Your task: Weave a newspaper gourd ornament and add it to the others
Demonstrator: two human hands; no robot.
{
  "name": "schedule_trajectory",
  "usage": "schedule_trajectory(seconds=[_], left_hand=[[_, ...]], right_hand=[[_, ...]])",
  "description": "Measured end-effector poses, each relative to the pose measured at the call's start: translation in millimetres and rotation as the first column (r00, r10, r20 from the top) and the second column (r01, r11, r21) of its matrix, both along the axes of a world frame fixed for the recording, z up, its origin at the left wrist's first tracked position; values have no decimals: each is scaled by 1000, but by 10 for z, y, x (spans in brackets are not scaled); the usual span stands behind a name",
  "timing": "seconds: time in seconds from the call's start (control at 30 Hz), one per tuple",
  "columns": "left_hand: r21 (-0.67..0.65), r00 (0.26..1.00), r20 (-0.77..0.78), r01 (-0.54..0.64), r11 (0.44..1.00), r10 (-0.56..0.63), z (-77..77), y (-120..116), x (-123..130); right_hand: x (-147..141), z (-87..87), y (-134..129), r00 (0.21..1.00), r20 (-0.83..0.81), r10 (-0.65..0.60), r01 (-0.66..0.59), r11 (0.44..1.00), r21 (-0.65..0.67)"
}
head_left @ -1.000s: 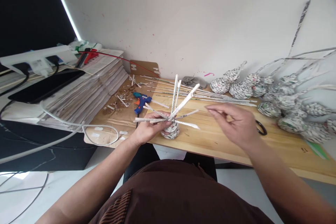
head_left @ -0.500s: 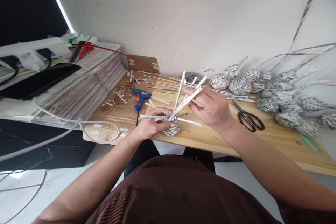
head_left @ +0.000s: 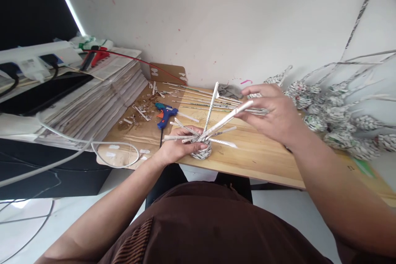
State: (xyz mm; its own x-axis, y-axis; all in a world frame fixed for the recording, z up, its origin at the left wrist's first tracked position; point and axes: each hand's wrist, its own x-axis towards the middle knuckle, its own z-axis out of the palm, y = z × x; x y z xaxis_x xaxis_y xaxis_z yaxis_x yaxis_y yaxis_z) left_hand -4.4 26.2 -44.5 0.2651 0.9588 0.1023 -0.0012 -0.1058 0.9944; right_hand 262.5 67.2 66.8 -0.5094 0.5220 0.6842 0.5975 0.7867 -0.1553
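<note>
A blue glue gun (head_left: 167, 116) lies on brown cardboard (head_left: 148, 134) at the left of the desk (head_left: 262, 161), near scattered paper scraps (head_left: 140, 112). Beside the cardboard rises a stack of paper (head_left: 122, 95), bearing a flat black device (head_left: 46, 91), a white power strip (head_left: 37, 61) and a red-and-black tool (head_left: 98, 56). A grey cloth (head_left: 230, 90) sits by the wall (head_left: 185, 20), which carries pink marks; woven gourds (head_left: 338, 139) crowd the right end.

On the bench (head_left: 262, 156), cardboard (head_left: 122, 157) lies beneath the glue gun (head_left: 167, 115), scraps (head_left: 141, 113) left of it; right of the gun lie paper sticks (head_left: 201, 108), then farther right woven gourds (head_left: 335, 116).
</note>
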Motion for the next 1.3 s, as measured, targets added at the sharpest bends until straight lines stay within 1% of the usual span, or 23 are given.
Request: schedule_trajectory(seconds=[0.03, 0.1, 0.17, 0.23, 0.33, 0.4, 0.5, 0.57, 0.6, 0.67, 0.83, 1.0, 1.07, 1.13, 1.23, 1.27, 1.3], left_hand=[[9, 1000, -13, -2, 1000, 3, 4, 3, 4], [23, 1000, -24, -11, 1000, 12, 11, 3, 12], [16, 1000, -13, -9, 1000, 9, 12, -7, 16], [-11, 1000, 7, 0, 1000, 0, 9, -24, 15], [-27, 999, 36, -7, 1000, 8, 1, -41, 21], [-6, 999, 35, -23, 1000, 23, 2, -39, 34], [34, 1000, 1, -12, 999, 12, 18, -28, 65], [34, 1000, -13, 3, 999, -3, 32, -24, 84], [30, 1000, -13, 5, 1000, -4, 37, -24, 92], [32, 1000, 2, -2, 999, 2, 47, -29, 102], [62, 997, 71, -2, 998, -2, 60, -54, 115], [50, 993, 96, -69, 996, 64, 44, -99, 119], [27, 992, 101, -79, 996, 76, 26, -119, 122], [12, 992, 96, -78, 997, 76, 5, -133, 124], [29, 993, 73, -91, 995, 89, -19, -139, 127], [33, 993, 73, -97, 995, 94, -19, -139, 128], [31, 993, 74, -98, 995, 95, -15, -140, 130]], right_hand=[[-14, -44, -9, 998, 69, 10, -16, 997, 82], [-50, -147, -29, 979, 201, -18, -30, 972, 233], [-77, -247, -46, 959, 276, -64, -30, 946, 322], [-84, -320, -59, 944, 319, -78, -38, 939, 342], [-88, -362, -90, 935, 351, -47, -70, 948, 312], [-122, -358, -133, 949, 314, 4, -92, 959, 267], [-236, -340, -234, 988, 127, 89, -104, 988, 111], [-333, -333, -311, 995, -13, 96, -97, 995, -39], [-380, -330, -347, 994, -63, 91, -98, 989, -110], [-459, -325, -414, 990, -112, 81, -103, 974, -201], [-581, -351, -590, 978, -153, 144, -180, 950, -256], [-618, -516, -768, 956, -278, 88, -174, 938, -301], [-603, -592, -779, 933, -358, 44, -179, 919, -352], [-582, -647, -752, 902, -432, -8, -197, 881, -429], [-564, -676, -694, 848, -527, -54, -274, 806, -525], [-564, -675, -684, 837, -544, -60, -293, 791, -538], [-567, -670, -681, 835, -548, -61, -297, 788, -539]])
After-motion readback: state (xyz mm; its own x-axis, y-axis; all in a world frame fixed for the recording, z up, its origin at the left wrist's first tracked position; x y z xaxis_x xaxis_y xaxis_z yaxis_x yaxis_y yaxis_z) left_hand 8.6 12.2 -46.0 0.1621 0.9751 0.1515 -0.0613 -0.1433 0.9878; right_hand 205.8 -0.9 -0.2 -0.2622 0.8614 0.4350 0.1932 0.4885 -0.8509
